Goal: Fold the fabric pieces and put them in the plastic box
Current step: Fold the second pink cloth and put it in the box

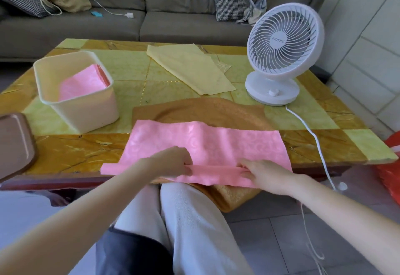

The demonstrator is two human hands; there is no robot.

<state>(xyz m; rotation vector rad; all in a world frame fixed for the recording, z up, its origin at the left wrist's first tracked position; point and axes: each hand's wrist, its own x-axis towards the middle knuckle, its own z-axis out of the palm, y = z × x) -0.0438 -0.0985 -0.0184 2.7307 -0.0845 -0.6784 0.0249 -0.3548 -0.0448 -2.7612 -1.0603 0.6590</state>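
A pink fabric piece (207,142) lies spread across the near edge of the table, on top of an orange-brown fabric piece (201,110) that hangs over the edge. My left hand (173,160) and my right hand (266,175) both pinch the pink fabric's near edge, which is lifted into a fold. A cream plastic box (82,110) stands at the left with a folded pink piece (84,84) inside. A pale yellow fabric piece (190,69) lies flat farther back.
A white desk fan (281,51) stands at the right of the table (75,155), its cord (313,140) trailing over the near right edge. A brown lid or tray (13,144) sits at the left edge. A grey sofa lies behind; my legs are below.
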